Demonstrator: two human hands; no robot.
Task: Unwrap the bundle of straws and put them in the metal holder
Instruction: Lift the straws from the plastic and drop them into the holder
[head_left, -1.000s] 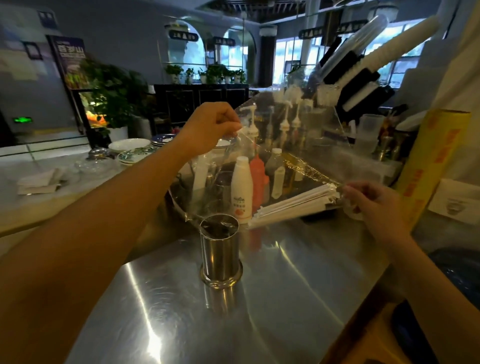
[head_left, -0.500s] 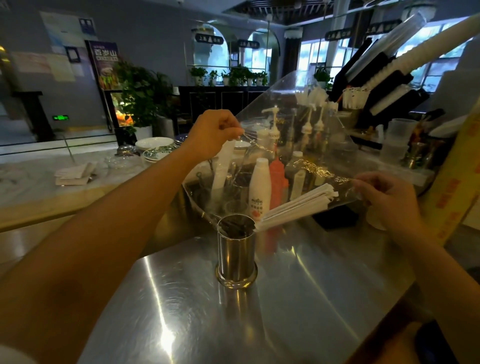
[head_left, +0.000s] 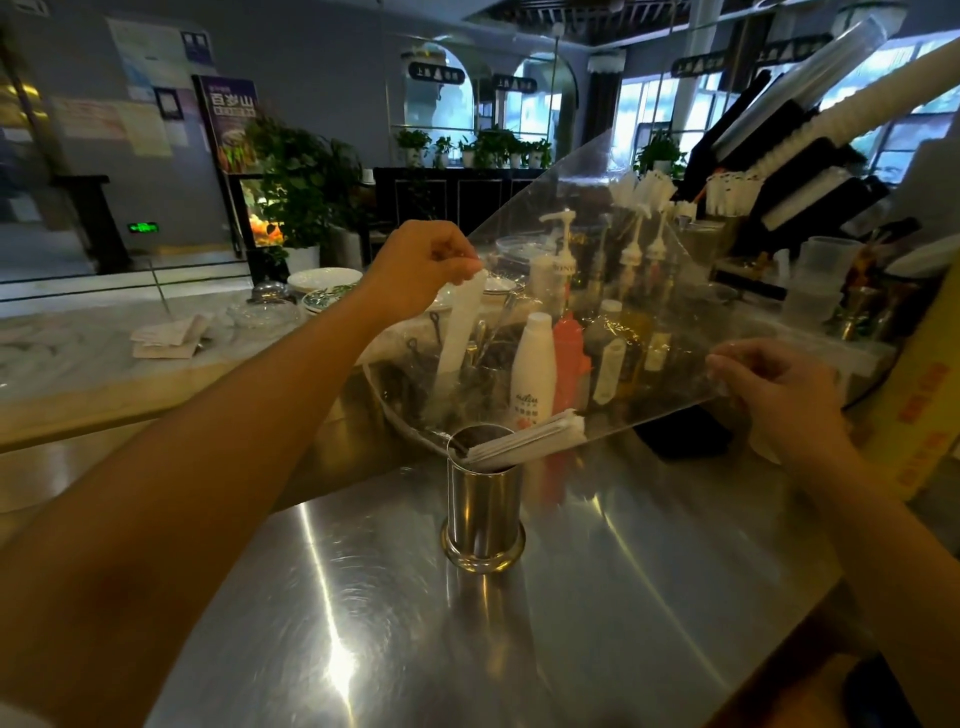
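Left hand (head_left: 421, 267) and right hand (head_left: 774, 387) each pinch an edge of the clear plastic wrap sheet (head_left: 587, 291). White paper-wrapped straws (head_left: 530, 441) lie between them, long axis slanting left-down, tips entering the cylindrical metal holder (head_left: 483, 512) on the steel surface (head_left: 363, 597).

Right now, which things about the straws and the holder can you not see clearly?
- Head view: lower ends of the straws, hidden inside the metal holder.
- Straw count: bundle too tight.
- Right hand grip on the clear wrap: fingertips blurred.
- Holder's inside: dark.
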